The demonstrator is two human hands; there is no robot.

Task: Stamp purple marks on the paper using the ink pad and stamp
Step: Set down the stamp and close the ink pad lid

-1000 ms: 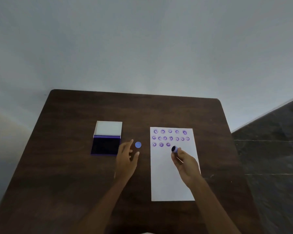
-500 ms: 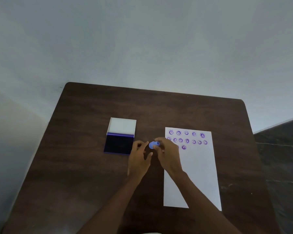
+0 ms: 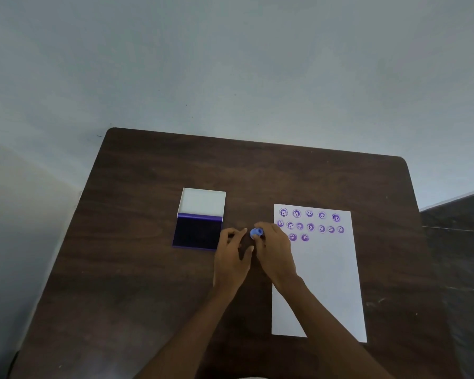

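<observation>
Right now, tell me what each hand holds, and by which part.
The right hand pinches the small blue stamp by its sides. The left hand holds nothing.

The light around me is dim and flat, and my forearms read dark. The white paper [image 3: 318, 283] is the brightest patch. Wide-angle bending curves the table [image 3: 148, 269] edges, and fine detail looks soft.

Plain indoor room: dark wooden table [image 3: 148, 269] against bare pale wall [image 3: 230, 64], dark floor [image 3: 460, 242]
</observation>
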